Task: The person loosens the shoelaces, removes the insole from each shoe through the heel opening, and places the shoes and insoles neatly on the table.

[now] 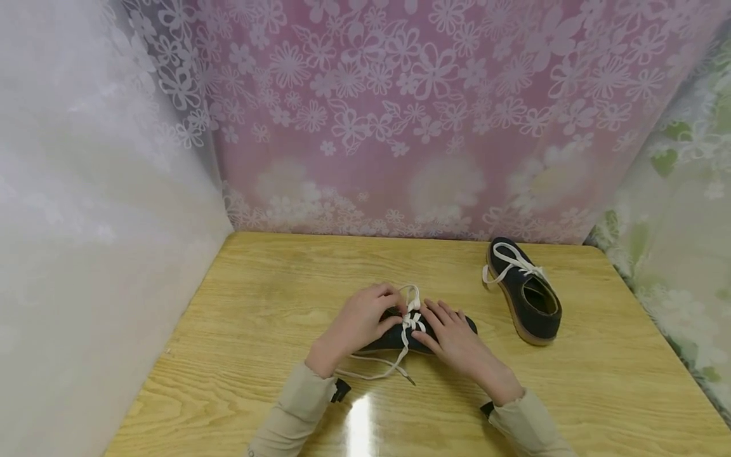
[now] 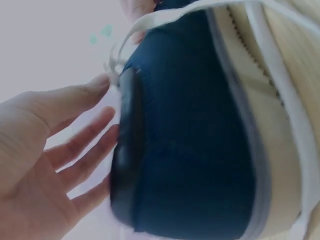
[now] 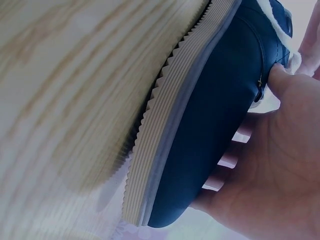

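Note:
A dark blue shoe (image 2: 195, 130) with white laces and a ribbed pale sole (image 3: 165, 120) lies sideways in front of me, its toe to the right. With thumb and forefinger, my left hand (image 1: 360, 320) pinches the white shoelace (image 1: 408, 322) beside the knot over the tongue. The other left fingers stay spread at the shoe's collar (image 2: 129, 150). My right hand (image 1: 459, 343) rests on the toe part with its fingers extended. Its thumb presses near the lace eyelets, in the right wrist view. One lace loop stands up behind the knot; a long end trails in front onto the table.
A second dark shoe (image 1: 528, 292) with loosened white laces stands at the back right of the wooden table (image 1: 274, 273). Flowered curtains (image 1: 394, 127) hang behind and at both sides. Light glares on the table near its front edge.

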Demonstrator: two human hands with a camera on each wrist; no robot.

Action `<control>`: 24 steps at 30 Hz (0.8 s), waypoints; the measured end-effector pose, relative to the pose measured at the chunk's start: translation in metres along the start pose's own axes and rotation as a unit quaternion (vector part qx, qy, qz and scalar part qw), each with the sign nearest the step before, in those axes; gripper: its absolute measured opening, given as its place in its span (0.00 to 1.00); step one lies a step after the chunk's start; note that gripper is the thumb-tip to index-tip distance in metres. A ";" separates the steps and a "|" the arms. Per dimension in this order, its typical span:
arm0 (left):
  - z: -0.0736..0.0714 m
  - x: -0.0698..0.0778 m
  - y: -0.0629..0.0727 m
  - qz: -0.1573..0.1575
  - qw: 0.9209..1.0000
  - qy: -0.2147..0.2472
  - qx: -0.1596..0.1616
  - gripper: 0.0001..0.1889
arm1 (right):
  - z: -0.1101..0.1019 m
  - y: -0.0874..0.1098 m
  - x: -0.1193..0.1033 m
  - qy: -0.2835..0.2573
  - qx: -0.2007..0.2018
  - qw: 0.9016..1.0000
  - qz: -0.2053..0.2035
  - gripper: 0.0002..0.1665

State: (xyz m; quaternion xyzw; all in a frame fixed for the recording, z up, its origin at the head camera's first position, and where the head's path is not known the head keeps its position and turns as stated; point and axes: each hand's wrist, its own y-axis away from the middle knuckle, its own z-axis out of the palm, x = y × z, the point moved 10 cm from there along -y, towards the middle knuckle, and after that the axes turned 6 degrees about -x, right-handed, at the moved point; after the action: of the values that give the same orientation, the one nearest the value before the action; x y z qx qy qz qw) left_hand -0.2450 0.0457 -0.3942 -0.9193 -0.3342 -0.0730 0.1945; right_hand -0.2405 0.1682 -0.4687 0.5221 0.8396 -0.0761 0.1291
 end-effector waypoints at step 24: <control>-0.006 0.004 -0.001 -0.016 0.999 0.039 0.010 0.07 | 0.002 0.000 0.003 -0.009 -0.001 1.000 0.005 0.41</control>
State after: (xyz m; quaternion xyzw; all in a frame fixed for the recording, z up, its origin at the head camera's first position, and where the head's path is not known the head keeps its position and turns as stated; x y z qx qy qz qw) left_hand -0.2429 0.0464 -0.3873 -0.9083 -0.3422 -0.1086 0.2149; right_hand -0.2420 0.1705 -0.4711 0.5254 0.8360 -0.0787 0.1374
